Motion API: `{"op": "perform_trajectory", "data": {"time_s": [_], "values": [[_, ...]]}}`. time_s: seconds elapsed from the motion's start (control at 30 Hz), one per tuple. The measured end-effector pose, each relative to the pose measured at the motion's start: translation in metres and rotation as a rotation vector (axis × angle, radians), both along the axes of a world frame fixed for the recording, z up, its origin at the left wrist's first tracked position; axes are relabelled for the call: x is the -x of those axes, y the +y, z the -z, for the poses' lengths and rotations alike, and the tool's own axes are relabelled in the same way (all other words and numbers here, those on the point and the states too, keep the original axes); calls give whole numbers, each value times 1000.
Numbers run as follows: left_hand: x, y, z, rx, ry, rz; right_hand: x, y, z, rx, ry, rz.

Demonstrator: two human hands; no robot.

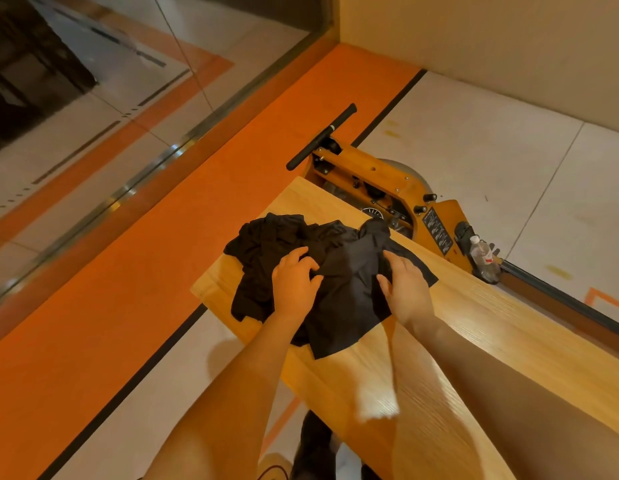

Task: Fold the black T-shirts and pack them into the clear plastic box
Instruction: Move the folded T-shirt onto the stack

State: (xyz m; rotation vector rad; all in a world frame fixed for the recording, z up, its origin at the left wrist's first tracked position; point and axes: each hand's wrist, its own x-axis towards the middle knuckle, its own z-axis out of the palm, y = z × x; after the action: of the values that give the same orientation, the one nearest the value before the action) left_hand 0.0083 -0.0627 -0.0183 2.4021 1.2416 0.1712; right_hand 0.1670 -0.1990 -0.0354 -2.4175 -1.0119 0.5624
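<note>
Left hand [294, 284] and right hand [406, 289], fingers curled, both pinch the top black T-shirt [349, 292] on the crumpled heap [266, 247] at frame centre, on the wooden table [474, 323]. Step: separating one shirt; next, spreading it flat. No clear box visible.

One crumpled heap of black fabric T-shirts [301, 244] lay mid-frame; how many it held could not be told. Two bare hands, left [294, 282] and right [406, 289], one light wooden surface [474, 341], and one clear plastic bottle [483, 254] at right were visible.
</note>
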Motion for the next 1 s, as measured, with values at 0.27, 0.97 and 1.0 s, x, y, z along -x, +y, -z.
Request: {"op": "perform_trajectory", "data": {"time_s": [0.27,0.97,1.0], "values": [[33,-8,-10,99,-205,-9,12,32,-10,10,-76,-235],[97,64,-3,210,-271,-405,17,-1,20,102,390,247],[96,63,-3,213,-254,-401,15,-2,22,98,418,288]]}}
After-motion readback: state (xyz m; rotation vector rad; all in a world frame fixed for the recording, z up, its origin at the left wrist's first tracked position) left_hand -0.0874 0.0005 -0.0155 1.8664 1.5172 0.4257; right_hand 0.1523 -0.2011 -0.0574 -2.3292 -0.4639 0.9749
